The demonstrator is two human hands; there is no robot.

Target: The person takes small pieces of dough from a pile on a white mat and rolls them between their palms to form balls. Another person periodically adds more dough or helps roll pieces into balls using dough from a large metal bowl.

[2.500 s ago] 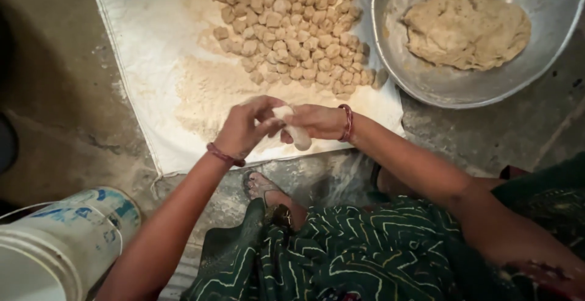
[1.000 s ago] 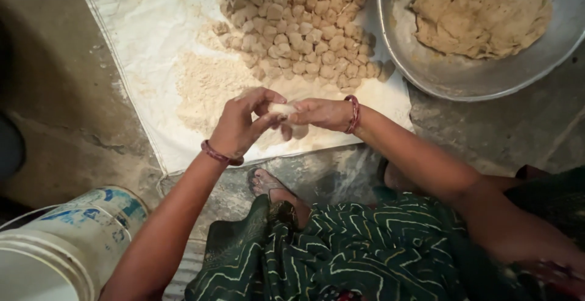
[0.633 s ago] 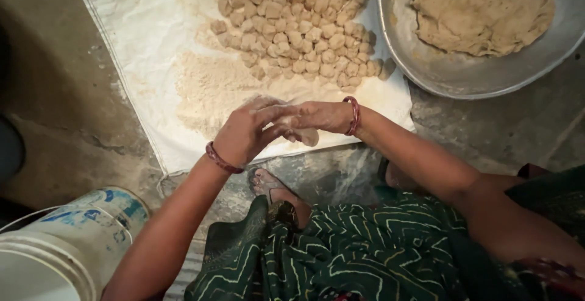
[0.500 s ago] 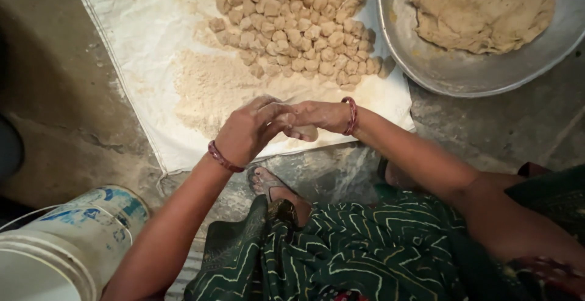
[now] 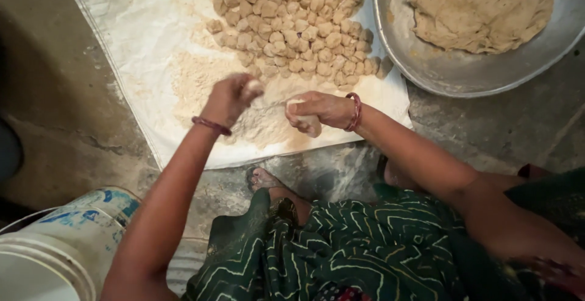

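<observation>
Half a second ago both hands were pressed together over one lump of dough; now they have drawn apart above the floured part of the white sheet. The left hand is curled shut on a small dough piece pinched off at its fingertips, with a dark red bangle on its wrist. The right hand is closed around the remaining dough roll, whose pale end sticks out below the fingers; a reddish bangle sits on that wrist.

Just beyond the hands lies a loose pile of flour, and past it a dense cluster of small dough balls, touching one another across the upper middle of the sheet. To the right of the sheet, its rim overlapping the sheet's edge, stands a wide metal basin holding a large mass of dough.

At lower left, on the concrete floor, stands a round white plastic bucket with blue printed patches on its side. A bare foot shows beneath green patterned cloth.
</observation>
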